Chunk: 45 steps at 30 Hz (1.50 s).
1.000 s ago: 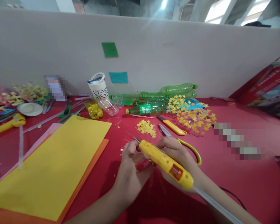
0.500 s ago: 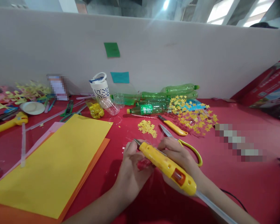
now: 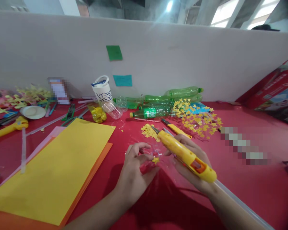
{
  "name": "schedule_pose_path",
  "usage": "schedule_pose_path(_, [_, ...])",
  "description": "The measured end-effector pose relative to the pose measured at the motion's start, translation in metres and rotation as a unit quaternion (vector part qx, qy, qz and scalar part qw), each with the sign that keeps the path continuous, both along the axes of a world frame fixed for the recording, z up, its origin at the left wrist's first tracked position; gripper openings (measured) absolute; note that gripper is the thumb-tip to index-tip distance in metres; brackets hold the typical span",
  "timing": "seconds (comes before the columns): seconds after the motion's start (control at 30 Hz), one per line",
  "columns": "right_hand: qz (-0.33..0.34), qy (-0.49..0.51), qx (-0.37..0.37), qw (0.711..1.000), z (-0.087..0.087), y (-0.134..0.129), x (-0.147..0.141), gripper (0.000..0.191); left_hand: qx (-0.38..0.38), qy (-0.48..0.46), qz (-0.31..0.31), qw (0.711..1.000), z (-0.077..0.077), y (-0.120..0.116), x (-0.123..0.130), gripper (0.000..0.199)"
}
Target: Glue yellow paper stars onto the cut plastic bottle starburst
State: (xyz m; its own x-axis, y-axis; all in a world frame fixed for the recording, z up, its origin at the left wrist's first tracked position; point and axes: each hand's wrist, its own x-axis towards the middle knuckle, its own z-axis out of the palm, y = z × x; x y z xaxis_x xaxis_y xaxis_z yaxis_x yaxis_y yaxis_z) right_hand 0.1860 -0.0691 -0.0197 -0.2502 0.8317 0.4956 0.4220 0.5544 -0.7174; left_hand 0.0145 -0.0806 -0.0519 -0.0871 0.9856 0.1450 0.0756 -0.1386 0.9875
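My right hand (image 3: 194,159) is wrapped round a yellow hot glue gun (image 3: 182,151), with a clear glue stick (image 3: 240,201) sticking out of its back end. The gun's nozzle points up and left, over a small pile of yellow paper stars (image 3: 148,131). Curled fingers of my left hand (image 3: 135,169) hold a clear plastic piece with thin spread strips, whose outline is hard to make out. One yellow star (image 3: 155,160) shows on this piece, close to my left fingertips. Scissors lie mostly hidden behind the gun, beside a yellow utility knife (image 3: 179,130).
Yellow paper sheets (image 3: 55,169) lie at left, near another glue gun (image 3: 11,127). Green bottles (image 3: 158,110), a white-and-clear cup (image 3: 104,95) and a star-covered clear piece (image 3: 199,119) stand or lie along the grey partition (image 3: 158,54). A red box (image 3: 276,86) is at right.
My right hand has moved the glue gun right and away from my left hand. A yellow star now shows by my left fingers, which have loosened a little.
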Motion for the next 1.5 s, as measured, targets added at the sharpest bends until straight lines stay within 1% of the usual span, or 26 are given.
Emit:
schedule_pose_path(0.1, [-0.021,0.023,-0.004,1.0,0.005,0.003,0.005,0.01,0.034,0.064,-0.031,0.997,-0.004,0.004,-0.008,0.02])
schedule_pose_path(0.17, [-0.032,0.037,-0.014,0.999,0.005,0.005,0.009,0.01,0.073,0.133,-0.05,0.987,-0.005,0.006,-0.013,0.015])
schedule_pose_path(0.2, [-0.036,0.043,-0.023,0.998,0.004,0.006,0.01,0.01,0.101,0.181,-0.059,0.977,-0.005,0.007,-0.016,0.013])
schedule_pose_path(0.27, [-0.033,0.053,-0.033,0.998,0.001,0.007,0.011,0.01,0.152,0.276,-0.07,0.947,-0.003,0.008,-0.019,0.012])
schedule_pose_path(0.3, [-0.031,0.054,-0.033,0.998,-0.001,0.008,0.011,0.01,0.166,0.309,-0.072,0.934,-0.001,0.008,-0.02,0.012])
schedule_pose_path(0.37, [-0.017,0.052,-0.024,0.998,-0.003,0.008,0.009,0.011,0.165,0.333,-0.075,0.925,0.002,0.006,-0.02,0.015])
schedule_pose_path(0.43, [-0.003,0.041,-0.011,0.999,-0.004,0.007,0.005,0.012,0.143,0.33,-0.08,0.93,0.003,0.005,-0.019,0.015])
schedule_pose_path(0.53, [0.005,0.014,0.012,1.0,-0.002,0.006,-0.002,0.012,0.114,0.297,-0.075,0.945,-0.001,0.005,-0.013,0.008])
schedule_pose_path(0.6, [0.01,0.002,0.017,1.0,-0.001,0.006,-0.005,0.013,0.106,0.271,-0.063,0.955,-0.005,0.006,-0.009,0.006])
schedule_pose_path(0.7, [0.026,0.003,0.013,1.0,-0.002,0.007,-0.007,0.016,0.109,0.259,-0.057,0.958,-0.008,0.007,-0.003,0.005])
schedule_pose_path(0.8, [0.031,0.002,0.001,1.0,-0.008,0.01,-0.007,0.018,0.117,0.266,-0.062,0.955,-0.004,0.009,0.0,0.008])
schedule_pose_path(0.93, [0.008,0.029,-0.023,0.999,-0.016,0.014,-0.005,0.021,0.103,0.257,-0.071,0.958,0.001,0.011,0.004,0.01])
schedule_pose_path(1.03, [0.01,0.045,-0.04,0.998,-0.015,0.015,-0.003,0.019,0.093,0.238,-0.073,0.964,0.003,0.013,0.007,0.011])
schedule_pose_path(1.1, [0.023,0.042,-0.054,0.997,-0.012,0.015,-0.001,0.017,0.103,0.24,-0.072,0.963,0.003,0.014,0.008,0.013])
schedule_pose_path(1.17, [0.029,0.041,-0.073,0.996,-0.011,0.014,0.001,0.016,0.119,0.263,-0.07,0.955,0.002,0.015,0.008,0.014])
schedule_pose_path(1.33, [0.034,0.051,-0.103,0.993,-0.015,0.013,0.001,0.018,0.152,0.323,-0.063,0.932,0.003,0.015,0.009,0.019])
schedule_pose_path(1.43, [0.046,0.048,-0.101,0.993,-0.016,0.013,0.001,0.024,0.143,0.324,-0.064,0.933,0.003,0.017,0.01,0.015])
schedule_pose_path(1.5, [0.044,0.047,-0.093,0.994,-0.015,0.012,0.0,0.023,0.132,0.315,-0.062,0.938,0.001,0.018,0.011,0.012])
